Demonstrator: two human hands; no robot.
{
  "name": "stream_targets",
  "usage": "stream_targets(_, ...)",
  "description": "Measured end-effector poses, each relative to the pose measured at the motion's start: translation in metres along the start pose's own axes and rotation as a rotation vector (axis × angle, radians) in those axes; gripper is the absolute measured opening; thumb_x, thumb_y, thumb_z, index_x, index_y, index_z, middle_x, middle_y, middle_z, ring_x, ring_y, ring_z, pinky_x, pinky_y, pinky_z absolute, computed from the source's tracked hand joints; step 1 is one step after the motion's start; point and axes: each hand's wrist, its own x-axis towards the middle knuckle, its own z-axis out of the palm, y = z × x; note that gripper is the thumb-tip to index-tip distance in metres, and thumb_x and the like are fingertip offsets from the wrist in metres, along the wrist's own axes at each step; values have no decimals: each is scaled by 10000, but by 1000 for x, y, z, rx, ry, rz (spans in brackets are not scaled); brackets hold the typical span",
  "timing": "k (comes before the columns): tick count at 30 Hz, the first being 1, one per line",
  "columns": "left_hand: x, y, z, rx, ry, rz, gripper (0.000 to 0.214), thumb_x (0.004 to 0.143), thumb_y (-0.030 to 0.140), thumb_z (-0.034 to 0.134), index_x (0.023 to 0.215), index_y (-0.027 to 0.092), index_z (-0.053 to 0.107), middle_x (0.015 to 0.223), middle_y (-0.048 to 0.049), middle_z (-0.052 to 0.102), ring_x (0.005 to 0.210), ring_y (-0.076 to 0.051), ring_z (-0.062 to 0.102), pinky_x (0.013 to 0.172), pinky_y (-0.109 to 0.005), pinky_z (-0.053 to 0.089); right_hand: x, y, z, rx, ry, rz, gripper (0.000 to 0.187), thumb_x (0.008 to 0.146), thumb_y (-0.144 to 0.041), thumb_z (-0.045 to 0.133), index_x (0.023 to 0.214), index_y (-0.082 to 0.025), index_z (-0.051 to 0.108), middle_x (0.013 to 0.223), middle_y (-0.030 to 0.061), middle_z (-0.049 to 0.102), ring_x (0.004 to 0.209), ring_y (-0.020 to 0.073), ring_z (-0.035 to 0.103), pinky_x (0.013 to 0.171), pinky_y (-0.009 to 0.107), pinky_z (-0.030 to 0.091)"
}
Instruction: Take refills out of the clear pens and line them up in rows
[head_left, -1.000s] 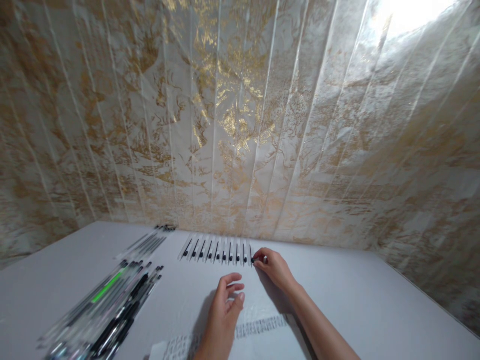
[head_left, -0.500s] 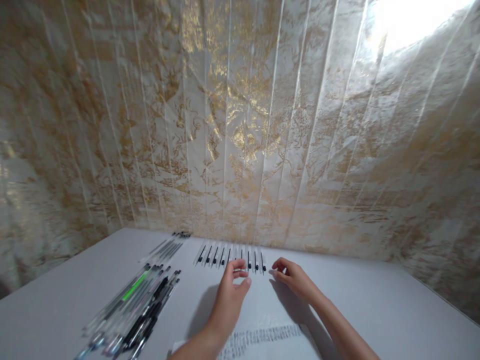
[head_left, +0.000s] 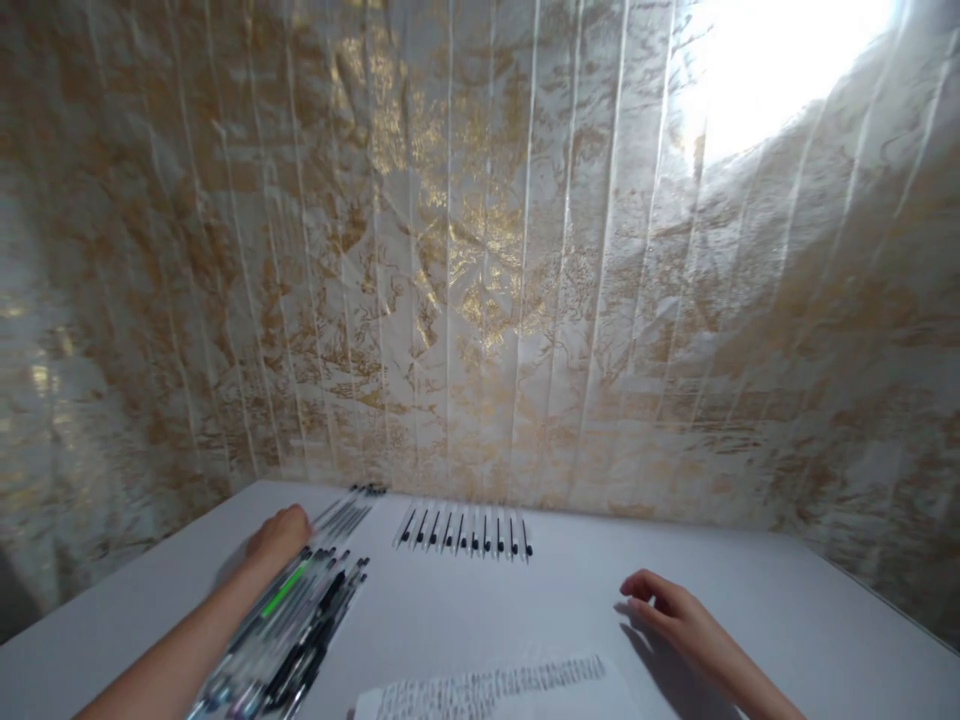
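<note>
At the left, my left hand [head_left: 279, 536] is beside the near end of a bundle of thin dark-tipped sticks [head_left: 346, 517], perhaps pen refills. Its back faces me, blurred, and its fingertips are hidden, so any hold does not show. My right hand [head_left: 661, 600] hovers low over the right part of the white table with loosely curled fingers; a gap shows between thumb and fingers and nothing is seen in it. Between the hands, toward the back, a neat row of clear pens [head_left: 465, 532] with black parts lies side by side.
A large pile of pens [head_left: 300, 630], one bright green, lies under and beside my left forearm. A sheet of paper [head_left: 555, 695] with rows of writing is at the table's front. Behind the white table [head_left: 750, 570] hangs a shiny gold-patterned covering [head_left: 480, 300].
My left hand has swung from the row of pens far left to the thin sticks. My right hand has drawn back to the right, away from the row.
</note>
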Motion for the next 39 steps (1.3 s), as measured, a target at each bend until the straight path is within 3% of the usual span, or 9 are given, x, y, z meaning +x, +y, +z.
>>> stream_targets(3, -7, 14, -6, -25, -5, -63, 199, 918, 303, 575, 1034, 146, 612, 1004, -46, 654, 877, -190, 644, 763, -364, 534, -2, -12, 4, 61, 29, -16, 311, 723, -472, 540, 800, -191, 649, 714, 43, 635, 615, 186, 528, 611, 298, 410)
stream_targets(6, -32, 48, -8, -101, 16, 52, 190, 938, 171, 414, 883, 139, 593, 815, -43, 658, 856, -226, 651, 718, -306, 476, -6, -35, 13, 133, 11, -43, 318, 770, -507, 520, 750, -207, 624, 642, 16, 581, 605, 180, 499, 584, 284, 386)
stream_targets(11, -127, 125, 24, -284, -145, 394, 149, 895, 210, 394, 862, 245, 535, 686, 42, 632, 665, -153, 624, 603, -210, 413, -14, -77, 45, 266, -100, -68, 512, 889, -616, 338, 705, -197, 570, 595, -14, 465, 566, 145, 416, 544, 254, 324)
stream_targets(15, -188, 158, 51, -481, -229, 641, 132, 850, 160, 398, 817, 252, 487, 803, 12, 651, 707, -163, 607, 667, -235, 406, -20, -84, 60, 251, -66, -77, 594, 874, -697, 284, 586, -202, 444, 561, -27, 391, 562, 134, 370, 568, 255, 303)
stream_targets(22, -202, 153, 72, -455, -306, 661, 140, 882, 166, 385, 890, 265, 484, 857, 5, 654, 759, -181, 644, 679, -246, 410, -32, -81, 60, 274, -123, 0, 641, 811, -790, 287, 548, -209, 349, 549, -42, 307, 550, 116, 296, 540, 254, 231)
stream_targets(27, -200, 150, 68, -440, -258, 729, 163, 921, 214, 384, 870, 263, 530, 881, -5, 645, 789, -182, 641, 685, -243, 420, -34, -87, 66, 337, -133, 55, 654, 794, -810, 270, 521, -217, 304, 528, -50, 250, 529, 107, 243, 533, 259, 204)
stream_targets(34, -198, 150, 67, -423, -265, 806, 345, 964, 228, 252, 757, 239, 528, 782, -19, 629, 750, -179, 624, 668, -245, 426, -38, -86, 65, 272, -105, -4, 661, 810, -796, 238, 532, -208, 349, 549, -25, 330, 570, 129, 325, 578, 257, 256)
stream_targets(37, -200, 149, 68, -477, -306, 773, 139, 913, 230, 423, 922, 252, 559, 921, -11, 670, 822, -177, 648, 725, -236, 436, -38, -87, 63, 258, -105, 3, 666, 786, -820, 249, 523, -213, 323, 537, -31, 304, 552, 124, 298, 557, 258, 242)
stream_targets(39, -201, 148, 67, -489, -313, 734, 162, 843, 190, 526, 989, 260, 538, 957, 1, 679, 841, -177, 657, 734, -230, 434, -37, -87, 64, 259, -111, 30, 670, 782, -825, 249, 506, -216, 293, 521, -37, 271, 532, 117, 266, 539, 262, 217)
